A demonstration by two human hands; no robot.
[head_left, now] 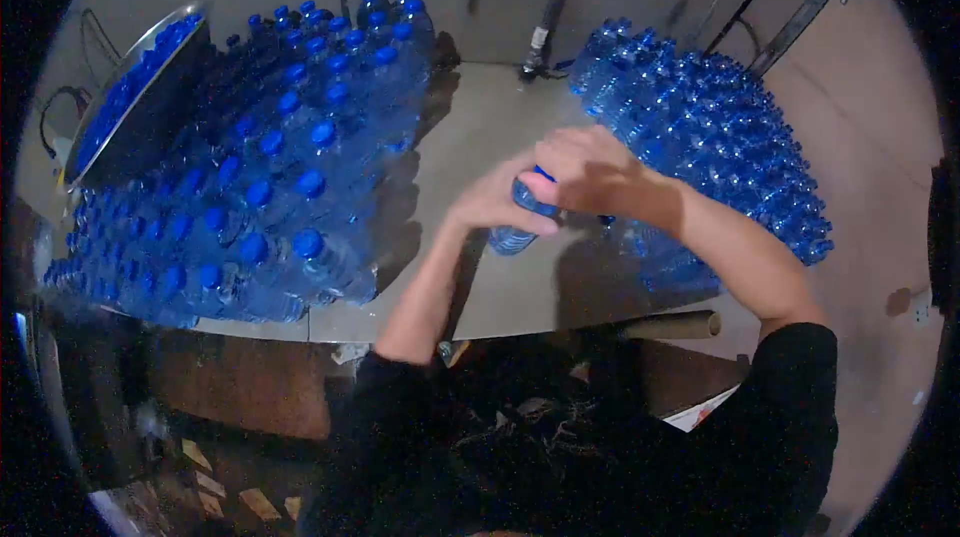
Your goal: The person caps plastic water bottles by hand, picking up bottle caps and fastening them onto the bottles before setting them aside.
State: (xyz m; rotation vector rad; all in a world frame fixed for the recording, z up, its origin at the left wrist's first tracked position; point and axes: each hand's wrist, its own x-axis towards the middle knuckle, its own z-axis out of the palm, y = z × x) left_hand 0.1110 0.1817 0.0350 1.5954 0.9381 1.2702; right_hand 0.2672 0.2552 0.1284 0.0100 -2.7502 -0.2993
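Near the middle of the table, my left hand is wrapped round a clear plastic bottle, which leans slightly. My right hand is closed over the bottle's top, where a bit of blue cap shows between the hands. The fingertips of my right hand are partly hidden. To the left stand many bottles with blue caps in a dense group. To the right is another dense group of clear bottles, whose tops look uncapped.
A metal-rimmed container full of blue caps sits at the back left. Pipes and cables rise at the table's back edge. A cardboard tube lies near the front edge at the right. Wood scraps are on the floor.
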